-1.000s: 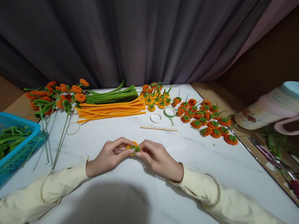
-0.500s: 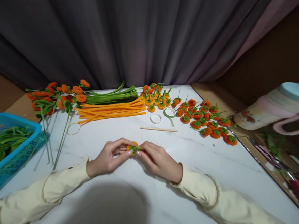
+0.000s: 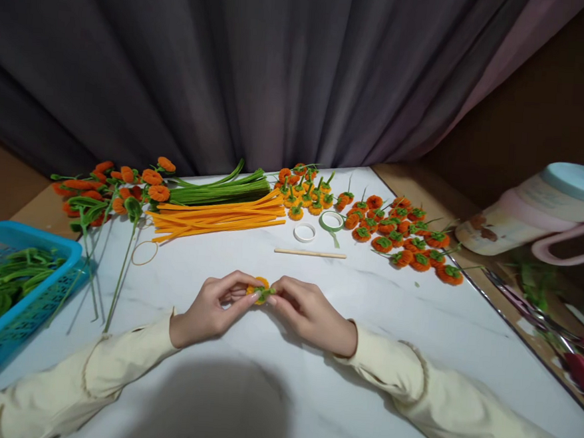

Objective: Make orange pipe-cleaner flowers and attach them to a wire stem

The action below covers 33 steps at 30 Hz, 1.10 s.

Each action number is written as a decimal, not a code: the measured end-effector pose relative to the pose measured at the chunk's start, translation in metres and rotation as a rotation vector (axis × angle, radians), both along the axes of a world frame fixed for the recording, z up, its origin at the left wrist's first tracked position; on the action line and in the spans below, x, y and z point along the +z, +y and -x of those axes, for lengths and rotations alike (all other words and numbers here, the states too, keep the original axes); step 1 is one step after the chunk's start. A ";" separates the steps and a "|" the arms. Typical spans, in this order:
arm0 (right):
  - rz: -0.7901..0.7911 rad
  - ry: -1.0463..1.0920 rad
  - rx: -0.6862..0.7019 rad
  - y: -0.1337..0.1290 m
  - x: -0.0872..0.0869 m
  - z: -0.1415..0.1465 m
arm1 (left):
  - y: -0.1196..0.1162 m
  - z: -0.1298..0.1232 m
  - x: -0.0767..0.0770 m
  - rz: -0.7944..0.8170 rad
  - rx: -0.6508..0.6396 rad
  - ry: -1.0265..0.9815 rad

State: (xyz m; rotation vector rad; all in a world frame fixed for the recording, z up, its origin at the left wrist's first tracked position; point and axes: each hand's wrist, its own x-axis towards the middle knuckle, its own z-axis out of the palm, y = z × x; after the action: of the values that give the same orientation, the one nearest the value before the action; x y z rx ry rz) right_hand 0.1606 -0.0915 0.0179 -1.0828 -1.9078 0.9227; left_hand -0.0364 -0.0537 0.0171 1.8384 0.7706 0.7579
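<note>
Item: one yellow-orange chenille flower head (image 3: 259,282) with green calyx (image 3: 263,294); held at the centre of the frame, between both hands.

Grip: left hand (image 3: 218,305), thumb and forefinger pinching the flower's left side, other fingers curled behind. Right hand (image 3: 305,313), thumb and forefinger pressed together at the right end of the green; the exact contact is hidden by the fingertips.

Risks, as judged: calyx twisting or pulling loose, should the right hand tug harder than the left holds; pile flattened and ring bent oval, from too tight a left pinch; piece dropped to the marble-patterned tabletop (image 3: 359,404), should both pinches slacken together.

Appearance: small, rounded, fuzzy; green side turned towards the camera, yellow-orange showing around its upper and left edge. Underside not visible.

Adjacent: wooden stick (image 3: 310,253), just above and right of centre; beyond it, white tape roll (image 3: 298,237) and green tape roll (image 3: 338,229).
</note>
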 end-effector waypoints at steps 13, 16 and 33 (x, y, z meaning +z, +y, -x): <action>-0.643 -0.453 0.111 0.000 -0.001 -0.014 | -0.001 -0.005 0.011 0.430 -0.051 -0.113; -0.642 -0.455 0.129 -0.001 0.001 -0.013 | -0.003 -0.005 0.011 0.348 -0.047 -0.107; 0.509 0.114 0.087 0.002 0.027 -0.009 | -0.005 -0.002 0.005 -0.105 -0.125 -0.004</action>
State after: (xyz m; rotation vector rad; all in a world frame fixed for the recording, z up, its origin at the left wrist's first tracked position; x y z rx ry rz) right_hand 0.1692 -0.0891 0.0446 -1.2044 -1.6766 1.5406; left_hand -0.0348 -0.0586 0.0225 1.9592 0.6171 0.7326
